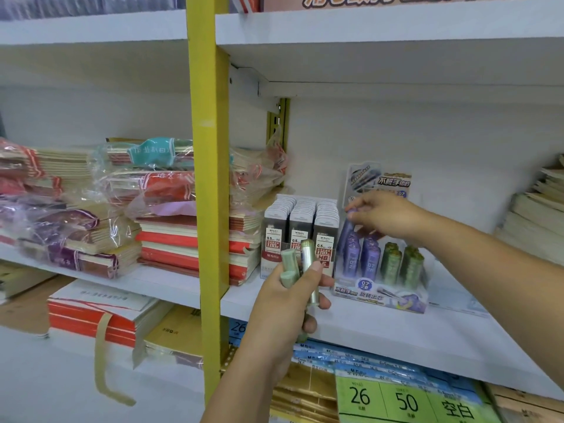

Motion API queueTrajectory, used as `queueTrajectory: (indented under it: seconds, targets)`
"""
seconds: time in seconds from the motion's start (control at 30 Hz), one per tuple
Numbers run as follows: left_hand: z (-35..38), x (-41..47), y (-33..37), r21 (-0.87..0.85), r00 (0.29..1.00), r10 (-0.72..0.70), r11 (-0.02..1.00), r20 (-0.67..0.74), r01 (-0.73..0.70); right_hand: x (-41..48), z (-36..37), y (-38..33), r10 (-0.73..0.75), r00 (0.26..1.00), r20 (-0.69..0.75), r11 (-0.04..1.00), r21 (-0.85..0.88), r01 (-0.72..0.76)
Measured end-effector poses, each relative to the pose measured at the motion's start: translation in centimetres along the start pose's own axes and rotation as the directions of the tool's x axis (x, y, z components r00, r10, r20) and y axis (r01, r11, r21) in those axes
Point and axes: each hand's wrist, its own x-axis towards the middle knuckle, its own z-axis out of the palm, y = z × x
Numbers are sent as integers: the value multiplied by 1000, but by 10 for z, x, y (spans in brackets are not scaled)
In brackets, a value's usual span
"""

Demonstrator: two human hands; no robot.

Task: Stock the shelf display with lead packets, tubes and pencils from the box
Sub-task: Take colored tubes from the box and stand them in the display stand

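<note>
Your left hand (290, 300) is nearest, raised in front of the white shelf (412, 334). Its fingers and thumb are curled round a small bunch of green tubes (307, 261), held upright with their caps standing above your thumb. Just behind them on the shelf stand three rows of grey lead packets (300, 218), close against the left side of the display tray (380, 296). Your right hand (387, 216) reaches over that tray from the right, and its fingertips pinch the top of a purple tube (346, 232) at the tray's back left corner. Whether that tube sits fully in its slot, you cannot tell. Other purple tubes (369, 259) stand upright in the left half of the tray, with stocked green tubes (403, 264) in the right half. A printed card (369, 175) rises at the tray's back, partly hidden by your right hand. Left of the yellow upright (210, 178), wrapped stacks of notebooks (158, 209) lie on the neighbouring shelf. A green price sign (406, 401) marked 26 and 50 shows below the shelf edge.
</note>
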Motion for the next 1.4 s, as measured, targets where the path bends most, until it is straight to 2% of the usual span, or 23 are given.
queueTrajectory:
  seconds: [0.1, 0.3, 0.43, 0.57, 0.73, 0.77, 0.83, 0.9, 0.93, 1.0, 1.07, 1.13, 1.3, 1.4]
  targets:
    - [-4, 0, 0, 2, 1000, -21, 1000, -17, 21, 2, 3, 9, 9, 1000, -28, 1000, -8, -10]
    - [-4, -2, 0, 15, 999, -14, 1000, -44, 15, -2, 2, 14, -77, 994, -79, 993, -92, 70]
    - [-4, -3, 0, 37, 999, -14, 999, -28, 15, -1, 2, 15, -76, 997, -28, 994, -83, 73]
    - [-5, -2, 0, 25, 1000, -14, 1000, -14, 14, 0, 2, 16, -49, 999, 14, 971, -233, 51]
    - [-5, -2, 3, 33, 999, -20, 999, 37, 18, -5, -1, 10, -3, 998, 70, 953, -302, 24]
    - [-5, -3, 4, 41, 999, -11, 999, 46, 10, -7, -2, 8, -20, 998, 58, 950, -311, 37]
    - [-5, -5, 5, 51, 998, 17, 998, 66, -21, -16, -4, 3, -139, 988, -64, 938, -327, 111]
    - [-4, -7, 5, 44, 996, 49, 998, 71, -53, -37, -4, -5, -275, 938, -214, 942, -257, 217]
    - [-3, -7, 5, 39, 996, 62, 997, 69, -65, -51, -2, -10, -313, 922, -228, 944, -180, 276]
    - [0, -8, 5, 32, 995, 77, 996, 69, -79, -77, 4, -19, -355, 926, -127, 934, 1, 358]
    - [5, -9, 5, 34, 994, 88, 995, 72, -90, -94, 9, -23, -348, 937, -10, 926, 148, 346]
    - [9, -10, 4, 39, 994, 85, 995, 75, -88, -102, 10, -23, -327, 945, 23, 919, 243, 312]
    - [14, -14, 3, 41, 994, 50, 998, 97, -54, -108, 2, -19, -265, 958, -108, 889, 357, 286]
    - [15, -15, 3, 18, 989, 18, 1000, 146, -21, -109, -2, -14, -248, 963, -106, 877, 398, 270]
